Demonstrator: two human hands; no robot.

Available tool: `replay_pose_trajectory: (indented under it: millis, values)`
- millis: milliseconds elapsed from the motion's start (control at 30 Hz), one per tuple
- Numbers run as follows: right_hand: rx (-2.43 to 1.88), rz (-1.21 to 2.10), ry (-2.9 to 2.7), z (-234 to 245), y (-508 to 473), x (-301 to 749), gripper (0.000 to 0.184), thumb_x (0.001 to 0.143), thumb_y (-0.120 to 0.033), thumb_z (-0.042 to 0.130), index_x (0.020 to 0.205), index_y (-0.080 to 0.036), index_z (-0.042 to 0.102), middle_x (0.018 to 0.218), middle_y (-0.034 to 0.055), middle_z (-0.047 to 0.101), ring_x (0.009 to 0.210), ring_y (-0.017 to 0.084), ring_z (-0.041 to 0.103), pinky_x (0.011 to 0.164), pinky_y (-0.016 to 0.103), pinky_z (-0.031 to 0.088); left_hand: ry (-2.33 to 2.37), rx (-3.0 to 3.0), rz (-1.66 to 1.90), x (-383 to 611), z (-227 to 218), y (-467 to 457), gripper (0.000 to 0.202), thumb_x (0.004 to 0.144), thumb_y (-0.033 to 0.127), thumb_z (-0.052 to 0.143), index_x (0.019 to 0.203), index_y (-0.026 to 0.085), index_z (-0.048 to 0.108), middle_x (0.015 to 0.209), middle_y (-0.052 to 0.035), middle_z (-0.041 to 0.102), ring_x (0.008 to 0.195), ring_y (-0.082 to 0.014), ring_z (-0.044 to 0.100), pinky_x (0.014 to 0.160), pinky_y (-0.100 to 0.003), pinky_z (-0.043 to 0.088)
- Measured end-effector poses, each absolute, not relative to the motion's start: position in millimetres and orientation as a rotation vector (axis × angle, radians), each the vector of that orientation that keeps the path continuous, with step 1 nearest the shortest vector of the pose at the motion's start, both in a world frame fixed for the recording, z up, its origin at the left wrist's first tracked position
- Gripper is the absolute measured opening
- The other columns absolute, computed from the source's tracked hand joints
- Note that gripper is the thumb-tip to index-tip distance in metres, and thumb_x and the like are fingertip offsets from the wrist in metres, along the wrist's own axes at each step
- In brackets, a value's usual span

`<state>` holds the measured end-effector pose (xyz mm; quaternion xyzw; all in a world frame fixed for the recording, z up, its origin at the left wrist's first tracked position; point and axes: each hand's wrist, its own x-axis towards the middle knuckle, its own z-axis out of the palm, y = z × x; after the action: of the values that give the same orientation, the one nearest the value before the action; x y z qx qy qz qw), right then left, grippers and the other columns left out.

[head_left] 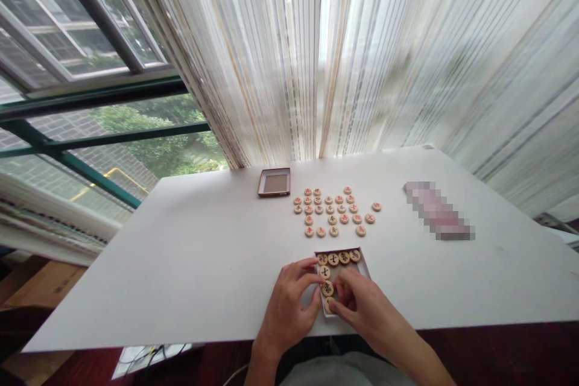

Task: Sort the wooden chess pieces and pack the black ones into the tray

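Note:
A shallow box (364,266) lies near the front edge of the table. Inside, round Chinese chess pieces with black characters run along its far side and down its left side. My right hand (362,298) reaches in from the right, thumb and fingers pinched at a chess piece (329,304) in the near left corner. At the box's left rim is my left hand (292,295), its fingers curved and apart, fingertips touching the rim or the pieces beside it. Another chess piece (327,288) sits between the two hands. My right fingers partly cover the box's interior.
Several loose chess pieces (332,219), red and black, lie face up beyond the box. An upturned box lid (275,183) rests at the table's back edge. To the right is a blurred-out pinkish item (438,211). The white table (181,265) meets curtains and a window.

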<state>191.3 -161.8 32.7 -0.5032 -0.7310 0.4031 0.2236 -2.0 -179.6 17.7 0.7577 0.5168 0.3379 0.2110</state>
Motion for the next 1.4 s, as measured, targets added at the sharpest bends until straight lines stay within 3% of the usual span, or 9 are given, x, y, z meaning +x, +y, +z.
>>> replay_pose_trajectory:
  millis: [233,567,800,933,1000,1167,1400]
  values:
    - [-1.377,1.115,-2.004,30,-161,187,0.019,0.082,-0.009,0.061,0.072,-0.02,0.048,0.08,-0.0016,0.054,0.065,0.012,0.052,0.058,0.022,0.041,1.443,2.116,0.931,-2,17,-179,0.027,0.086,0.011,0.058,0.105,0.028,0.068,0.132,-0.0039,0.059,0.123,-0.0252,0.054,0.104,-0.045,0.047]
    - [-1.313,1.066,-1.977,30,-157,188,0.012,0.087,-0.009,0.056,0.084,-0.02,0.059,0.084,0.0001,0.058,0.07,0.013,0.057,0.061,0.021,0.046,1.447,2.123,0.924,-2,18,-179,0.025,0.087,0.012,0.058,0.104,0.027,0.068,0.132,-0.0045,0.059,0.122,-0.0251,0.055,0.104,-0.045,0.048]
    - [-1.294,1.112,-1.92,42,-161,198,0.005,0.091,-0.023,0.058,0.094,-0.021,0.062,0.084,0.0018,0.066,0.07,0.015,0.065,0.064,0.024,0.053,1.452,2.137,0.954,-1,20,-180,0.025,0.086,0.013,0.059,0.105,0.027,0.068,0.131,-0.0056,0.06,0.121,-0.0263,0.056,0.102,-0.046,0.051]
    - [-1.357,1.046,-1.826,43,-156,227,0.018,0.094,-0.036,0.057,0.103,-0.023,0.063,0.087,0.0036,0.072,0.077,0.019,0.07,0.056,0.023,0.052,1.457,2.157,0.942,-2,20,-180,0.028,0.088,0.014,0.056,0.111,0.026,0.066,0.13,-0.007,0.06,0.122,-0.0258,0.056,0.103,-0.046,0.05]
    - [-1.41,0.951,-1.738,36,-152,245,0.024,0.092,-0.042,0.058,0.106,-0.023,0.063,0.095,0.0059,0.073,0.083,0.021,0.072,0.053,0.023,0.052,1.459,2.155,0.942,-3,19,-180,0.03,0.088,0.013,0.054,0.113,0.026,0.065,0.131,-0.0081,0.059,0.123,-0.0259,0.055,0.104,-0.047,0.05]
    - [-1.458,0.9,-1.491,9,-144,273,0.035,0.092,-0.047,0.06,0.116,-0.022,0.058,0.093,0.0046,0.072,0.08,0.019,0.073,0.072,0.028,0.059,1.456,2.154,0.938,-1,21,-181,0.032,0.089,0.015,0.056,0.117,0.027,0.063,0.139,-0.0087,0.052,0.13,-0.0259,0.05,0.108,-0.047,0.047]
    - [-1.34,0.895,-1.638,-1,-148,259,0.027,0.094,-0.043,0.058,0.111,-0.022,0.061,0.09,0.0045,0.071,0.075,0.018,0.069,0.071,0.028,0.058,1.445,2.33,0.753,5,31,-181,0.047,0.084,0.019,0.064,0.128,0.033,0.059,0.156,-0.0045,0.037,0.138,-0.0312,0.041,0.11,-0.054,0.042]
